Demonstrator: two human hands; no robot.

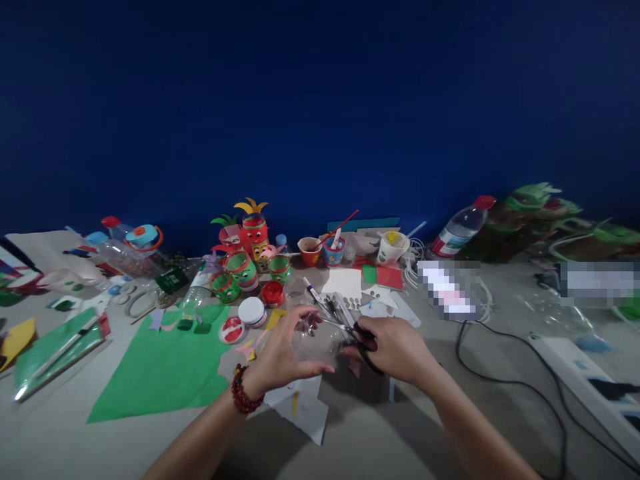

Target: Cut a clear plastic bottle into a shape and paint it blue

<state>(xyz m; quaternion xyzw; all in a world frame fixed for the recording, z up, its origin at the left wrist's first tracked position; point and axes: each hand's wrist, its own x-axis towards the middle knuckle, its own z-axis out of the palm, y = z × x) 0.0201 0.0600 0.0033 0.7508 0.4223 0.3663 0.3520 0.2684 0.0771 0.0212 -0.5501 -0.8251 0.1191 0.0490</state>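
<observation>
My left hand (287, 353) is wrapped round a clear plastic bottle piece (315, 343), thumb at the near side and fingers at the far side. A beaded bracelet (245, 390) circles that wrist. In my right hand (395, 347) is a pair of black-handled scissors (367, 343), whose blades point left and reach the upper edge of the clear plastic. Whether the blades are closed on the plastic is hard to make out. Markers (315, 291) lie just beyond the blades. White paper scraps (305, 407) lie under my left hand.
Painted cups with faces (243, 270) and paint jars (253, 311) stand behind my left hand. Green paper (165, 363) spreads at left. Cups with brushes (334, 252) line the wall. A bottle (463, 227), a black cable (505, 377) and a power strip (590, 387) are at right.
</observation>
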